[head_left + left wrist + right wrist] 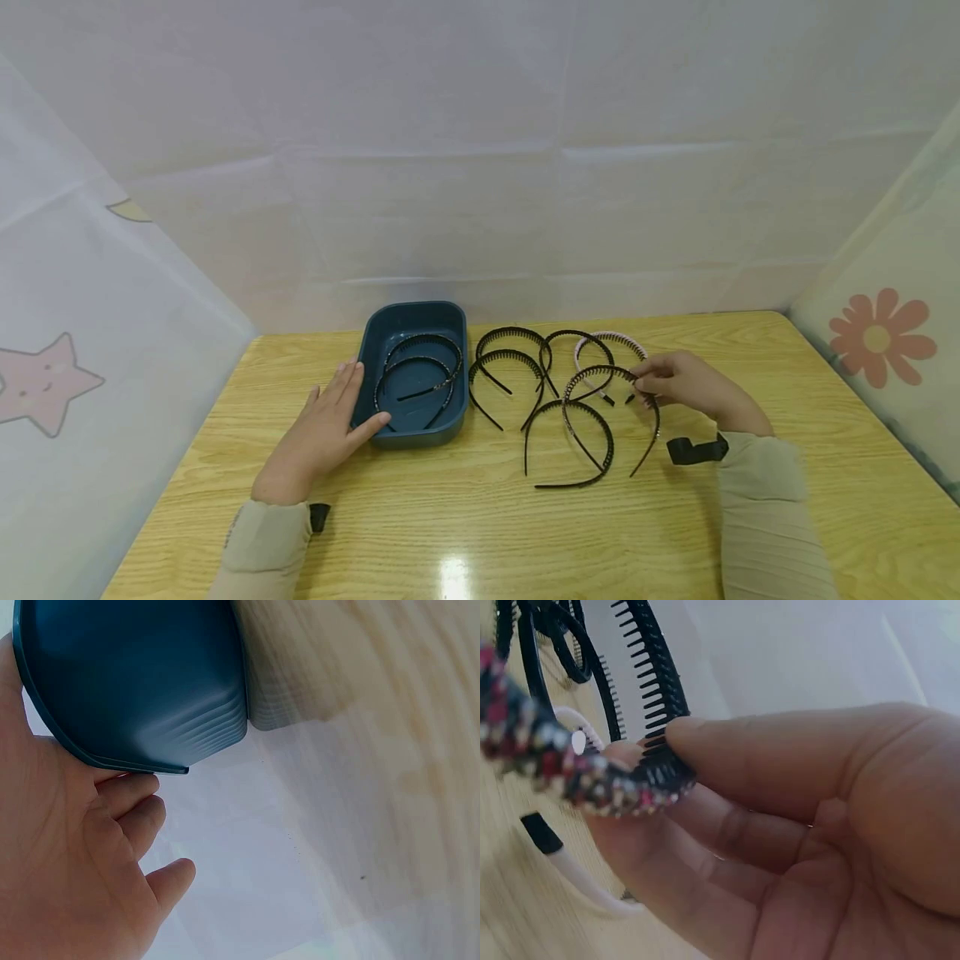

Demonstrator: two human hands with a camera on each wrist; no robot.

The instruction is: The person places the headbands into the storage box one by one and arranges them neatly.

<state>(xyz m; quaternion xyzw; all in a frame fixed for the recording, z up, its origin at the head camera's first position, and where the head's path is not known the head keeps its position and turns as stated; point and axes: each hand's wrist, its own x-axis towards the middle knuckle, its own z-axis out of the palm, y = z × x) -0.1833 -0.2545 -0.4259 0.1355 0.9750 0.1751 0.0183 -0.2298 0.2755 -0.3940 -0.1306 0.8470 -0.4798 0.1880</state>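
My left hand (321, 429) rests along the left rim of a dark blue plastic tub (420, 442), fingers straight and thumb across its front corner. In the left wrist view the fingertips lie against the tub's outside. Two headbands (423, 337) lie inside the tub. Between thumb and fingers, my right hand (690, 387) pinches a toothed black headband (532, 754) covered with red and silvery beads, its band arching left of the hand. Below and left of it, overlapped in the head view, is a black headband (611, 446).
Right of the tub lie several black toothed headbands (506, 353) on the wooden table (390, 525). A pink headband (626, 340) with black tips is behind the right hand. A pale cloth (450, 208) hangs along the table's back edge.
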